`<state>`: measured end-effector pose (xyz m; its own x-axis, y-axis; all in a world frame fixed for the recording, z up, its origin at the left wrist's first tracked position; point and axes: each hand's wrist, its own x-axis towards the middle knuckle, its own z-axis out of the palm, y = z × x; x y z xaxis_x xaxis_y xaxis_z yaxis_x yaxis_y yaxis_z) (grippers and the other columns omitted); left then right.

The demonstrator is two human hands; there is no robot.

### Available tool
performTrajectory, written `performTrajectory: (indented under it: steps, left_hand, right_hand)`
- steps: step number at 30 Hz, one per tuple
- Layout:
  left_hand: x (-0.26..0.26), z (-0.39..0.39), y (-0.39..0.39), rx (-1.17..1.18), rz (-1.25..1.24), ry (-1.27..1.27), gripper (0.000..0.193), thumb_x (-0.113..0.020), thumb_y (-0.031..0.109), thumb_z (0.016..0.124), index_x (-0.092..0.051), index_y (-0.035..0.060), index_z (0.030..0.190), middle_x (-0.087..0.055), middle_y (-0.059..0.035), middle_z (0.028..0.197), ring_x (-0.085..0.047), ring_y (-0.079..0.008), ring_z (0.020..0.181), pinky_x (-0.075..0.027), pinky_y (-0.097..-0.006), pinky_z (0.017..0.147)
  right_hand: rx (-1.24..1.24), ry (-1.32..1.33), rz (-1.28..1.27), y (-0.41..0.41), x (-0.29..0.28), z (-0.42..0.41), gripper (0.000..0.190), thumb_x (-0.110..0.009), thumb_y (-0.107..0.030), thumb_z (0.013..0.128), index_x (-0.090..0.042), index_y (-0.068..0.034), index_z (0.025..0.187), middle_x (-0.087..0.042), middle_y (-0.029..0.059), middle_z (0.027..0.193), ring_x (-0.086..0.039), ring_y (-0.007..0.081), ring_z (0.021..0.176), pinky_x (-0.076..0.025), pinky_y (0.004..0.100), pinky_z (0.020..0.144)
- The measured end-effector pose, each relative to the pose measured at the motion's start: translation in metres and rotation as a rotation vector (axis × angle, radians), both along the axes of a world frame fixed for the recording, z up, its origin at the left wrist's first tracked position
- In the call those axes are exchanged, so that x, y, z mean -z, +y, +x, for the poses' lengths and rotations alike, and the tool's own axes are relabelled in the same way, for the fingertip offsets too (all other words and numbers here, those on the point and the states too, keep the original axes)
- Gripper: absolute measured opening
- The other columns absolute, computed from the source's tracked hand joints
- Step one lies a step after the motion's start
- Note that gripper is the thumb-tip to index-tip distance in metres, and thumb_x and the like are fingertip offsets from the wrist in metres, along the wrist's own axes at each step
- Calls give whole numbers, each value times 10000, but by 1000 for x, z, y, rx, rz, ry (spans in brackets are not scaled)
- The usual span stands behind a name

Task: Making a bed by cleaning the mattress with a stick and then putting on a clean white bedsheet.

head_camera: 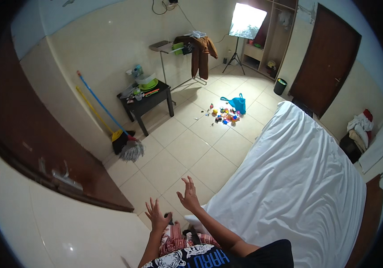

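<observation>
Both of my hands are raised in front of me above the tiled floor [191, 147], holding nothing. My left hand [158, 216] has its fingers spread. My right hand [188, 197] is a little farther forward, fingers apart and slightly bent, beside the near corner of a bed under a rumpled white sheet [278, 177]. Farther off on the floor lies a loose pile of small colourful toys [226, 116]. A blue cloth bag [238, 103] with handles lies slack against the pile's far side.
Along the left wall are a string mop [131, 150], a broom [117, 139] and a black table [149, 105] bearing green plates and other items. Beyond stand a clothes rack [164, 67], a lit softbox lamp [247, 21] and a small black bin [280, 87] near a brown door [325, 63].
</observation>
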<state>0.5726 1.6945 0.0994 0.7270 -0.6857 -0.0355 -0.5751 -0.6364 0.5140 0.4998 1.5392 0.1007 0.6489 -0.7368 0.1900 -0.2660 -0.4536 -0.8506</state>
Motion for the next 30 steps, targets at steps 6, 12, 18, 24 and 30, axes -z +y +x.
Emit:
performTrajectory:
  steps: [6,12,18,24,30]
  left_hand:
    - [11,106,-102,300,76,-56,879,-660,393,569,-204,113,1266,-67,-125,1351,-8,-374,1228,-91,-620,893]
    - [15,174,-229,516,25,-51,853,-665,351,579,-217,81,1253,-68,-139,1347,-2,-376,1227,-113,-633,877]
    - [26,141,-364,945,34,66,848,-663,363,586,-223,79,1254,-60,-141,1348,16,-371,1230,-107,-639,871]
    - [25,115,-491,1260,74,55,867,-666,395,585,-220,78,1257,-61,-156,1346,26,-382,1228,-100,-645,868]
    - [5,135,-662,1211,4,10,865,-680,354,582,-214,87,1261,-50,-146,1350,27,-374,1230,-103,-636,874]
  right_hand:
    - [297,97,-57,-68,51,40,634,-596,-157,701,-225,-75,1209,-159,248,1258,-237,402,1146,-268,441,918]
    - [651,258,110,-140,50,29,675,-610,-152,672,-210,-65,1208,-149,256,1254,-230,395,1154,-244,425,936]
    - [1077,204,-2,-200,51,4,655,-595,-122,664,-217,-66,1196,-146,267,1250,-230,405,1138,-268,429,907]
    - [1303,291,162,-251,82,-7,678,-599,-129,654,-204,-65,1201,-135,290,1242,-227,425,1131,-261,462,908]
    - [1143,249,34,-447,62,1,692,-609,-138,652,-201,-46,1203,-136,293,1242,-195,419,1151,-233,440,929]
